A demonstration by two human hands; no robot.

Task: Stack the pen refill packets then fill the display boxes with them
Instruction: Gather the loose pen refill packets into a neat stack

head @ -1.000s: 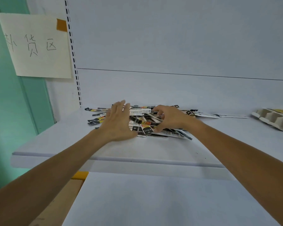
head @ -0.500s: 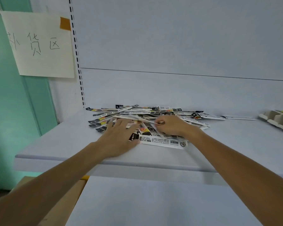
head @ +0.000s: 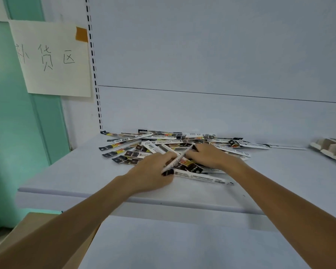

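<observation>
Left hand (head: 153, 171), flat on the pile (head: 163, 141) 1 s ago, now grips the near end of one packet (head: 179, 159); right hand (head: 209, 155) now pinches its far end. Packet now raised off the pile, tilted.

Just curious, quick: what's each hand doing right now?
Left hand: grips a raised refill packet.
Right hand: pinches the same packet's far end.

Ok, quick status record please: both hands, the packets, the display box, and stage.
left hand: grips near end of one tilted packet
right hand: over the pile, fingers at that packet's far end; grip unclear
packet pile: loose and scattered on shelf, unstacked
display box: far right, partly cut off, apart from pile
stage: stacking not yet done; box contents unclear
</observation>
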